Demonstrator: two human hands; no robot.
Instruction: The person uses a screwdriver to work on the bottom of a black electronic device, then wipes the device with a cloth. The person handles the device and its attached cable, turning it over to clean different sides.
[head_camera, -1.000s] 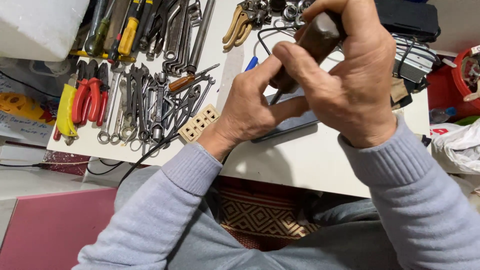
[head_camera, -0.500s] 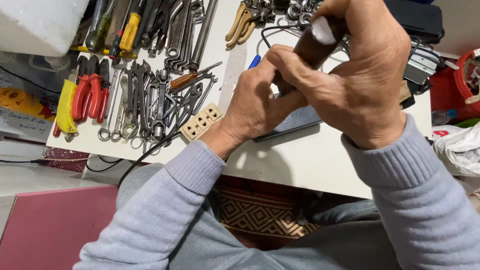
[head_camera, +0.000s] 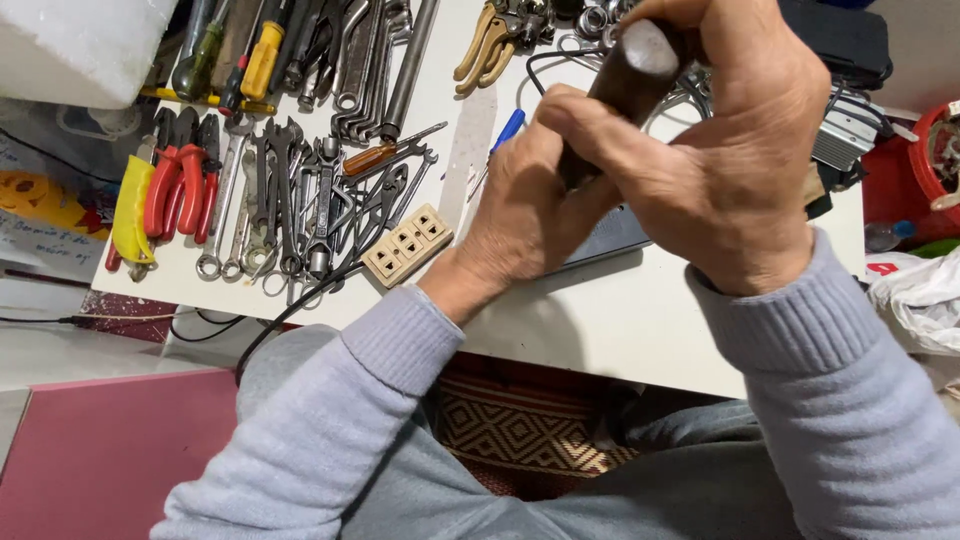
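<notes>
Both hands have risen a little toward the far edge of the white worktop (head_camera: 620, 330) over the last second, and the dark brown tool handle (head_camera: 628, 75) they share now stands steeper, its rounded butt end turned up toward the camera. The right hand (head_camera: 735, 170) is closed around the upper part of the handle in a full grip, fingers wrapped over it; the left hand (head_camera: 530, 215) is closed on the lower part, thumb and fingertips pinching where the shaft disappears behind the knuckles. What the working end meets is hidden by the hands. This looks like a re-seating of the hold rather than a release. A flat dark slab (head_camera: 610, 235) lies under the hands. Toward the left edge the surface is crowded: red-handled pliers (head_camera: 175, 185), a row of spanners (head_camera: 290, 200), a beige socket strip (head_camera: 408, 243) with its black cable (head_camera: 290, 315) trailing over the near edge. The bare stretch along the near edge, below the wrists, is the only open room.
</notes>
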